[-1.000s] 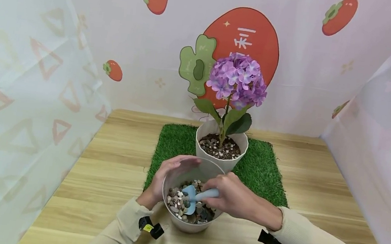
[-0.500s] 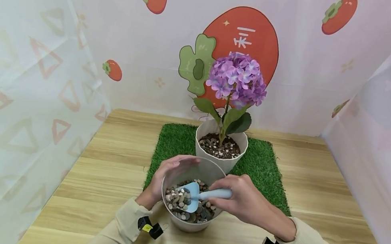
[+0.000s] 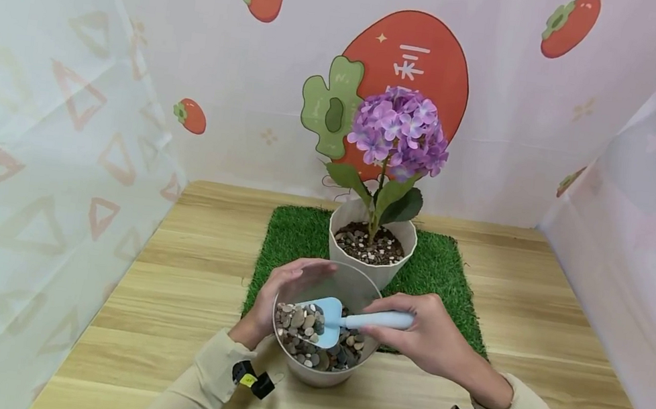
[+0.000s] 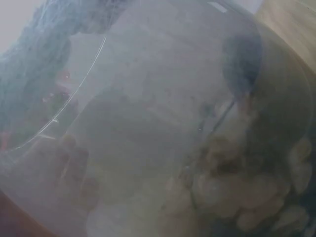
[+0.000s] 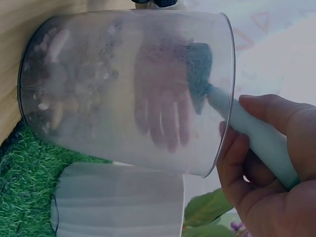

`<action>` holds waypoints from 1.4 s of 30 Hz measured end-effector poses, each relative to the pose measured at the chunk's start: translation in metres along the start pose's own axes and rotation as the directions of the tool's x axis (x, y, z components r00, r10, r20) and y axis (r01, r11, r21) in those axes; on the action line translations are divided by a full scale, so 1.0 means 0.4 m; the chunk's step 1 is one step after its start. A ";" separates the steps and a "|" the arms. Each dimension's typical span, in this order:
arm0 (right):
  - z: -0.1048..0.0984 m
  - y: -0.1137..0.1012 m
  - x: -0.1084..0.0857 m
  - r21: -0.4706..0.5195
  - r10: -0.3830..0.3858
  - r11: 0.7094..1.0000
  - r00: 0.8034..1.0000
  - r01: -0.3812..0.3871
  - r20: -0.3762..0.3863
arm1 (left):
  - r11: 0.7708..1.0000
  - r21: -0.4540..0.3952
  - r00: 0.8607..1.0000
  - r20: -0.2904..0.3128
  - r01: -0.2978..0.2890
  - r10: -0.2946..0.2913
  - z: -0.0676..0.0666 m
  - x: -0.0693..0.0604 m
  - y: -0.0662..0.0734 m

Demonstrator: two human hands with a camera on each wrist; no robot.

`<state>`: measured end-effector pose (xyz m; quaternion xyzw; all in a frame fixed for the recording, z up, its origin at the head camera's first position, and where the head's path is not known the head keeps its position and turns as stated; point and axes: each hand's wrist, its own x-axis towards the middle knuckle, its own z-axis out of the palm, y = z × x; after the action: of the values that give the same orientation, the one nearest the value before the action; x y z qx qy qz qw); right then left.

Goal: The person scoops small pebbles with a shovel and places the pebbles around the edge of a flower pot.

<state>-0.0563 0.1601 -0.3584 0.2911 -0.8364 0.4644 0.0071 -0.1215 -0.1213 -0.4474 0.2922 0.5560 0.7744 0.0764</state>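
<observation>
In the head view a clear, frosted plastic bucket [image 3: 317,380] stands on the table with pebbles [image 3: 341,358] inside. My left hand [image 3: 269,298] rests against its left side. Through the wall, the right wrist view shows that hand's fingers [image 5: 170,118] laid straight along the outside. My right hand [image 3: 431,334] pinches the handle of a light blue scoop [image 3: 329,321], which reaches over the bucket's right rim. Several pebbles [image 3: 299,323] lie on the blade, inside the bucket above the rest. The left wrist view is mostly the hazy bucket wall [image 4: 148,98], with pebbles [image 4: 261,197] blurred behind it.
Just behind the bucket stands a white ribbed pot [image 3: 365,271] on a green turf mat [image 3: 441,278]. A purple hydrangea [image 3: 400,132] grows from its dark soil, which has white specks. Patterned cloth walls [image 3: 504,150] enclose the wooden table [image 3: 199,271] at the back and sides.
The scoop has come up through the pebbles, its blade now bearing a heap of them. My right hand has drawn back to the right. The left hand has kept its place.
</observation>
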 end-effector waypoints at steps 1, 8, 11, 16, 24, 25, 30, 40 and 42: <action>-0.002 0.001 -0.002 0.006 0.008 1.000 1.000 -0.008 -0.009 | 1.000 -0.002 1.000 0.001 -0.004 0.004 0.000 0.000 -0.001; -0.020 0.008 -0.016 0.027 0.031 0.999 0.999 -0.030 -0.039 | 1.000 0.020 1.000 -0.019 -0.008 0.008 0.000 -0.001 -0.005; -0.031 0.009 -0.020 0.011 0.045 0.999 0.997 -0.044 -0.065 | 0.999 0.045 1.000 -0.022 -0.021 0.022 0.003 0.001 -0.006; -0.052 0.008 -0.026 -0.016 0.057 0.998 0.991 -0.060 -0.124 | 0.997 0.022 0.997 0.009 -0.080 0.080 0.004 0.006 -0.010; -0.101 0.000 -0.032 -0.043 0.081 0.995 0.978 -0.091 -0.194 | 0.999 -0.045 1.000 0.011 -0.027 0.027 0.001 -0.001 -0.008; -0.107 -0.001 -0.032 -0.041 0.088 0.994 0.975 -0.098 -0.205 | 0.998 -0.055 1.000 0.008 -0.018 0.018 0.001 -0.002 -0.007; -0.136 -0.006 -0.026 -0.051 0.087 0.993 0.959 -0.105 -0.269 | 0.998 -0.063 1.000 0.007 -0.028 0.028 -0.002 -0.004 -0.007; -0.176 0.010 -0.006 -0.105 0.111 0.981 0.916 -0.163 -0.385 | 0.998 -0.036 0.998 0.028 -0.047 0.048 -0.002 0.000 -0.009; -0.182 0.018 -0.002 -0.110 0.117 0.978 0.910 -0.174 -0.398 | 0.999 -0.036 0.999 0.021 -0.038 0.039 0.000 0.001 -0.007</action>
<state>-0.0782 0.2203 -0.3228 0.1282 -0.8688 0.4510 0.1593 -0.1224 -0.1200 -0.4499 0.3098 0.5355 0.7823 0.0725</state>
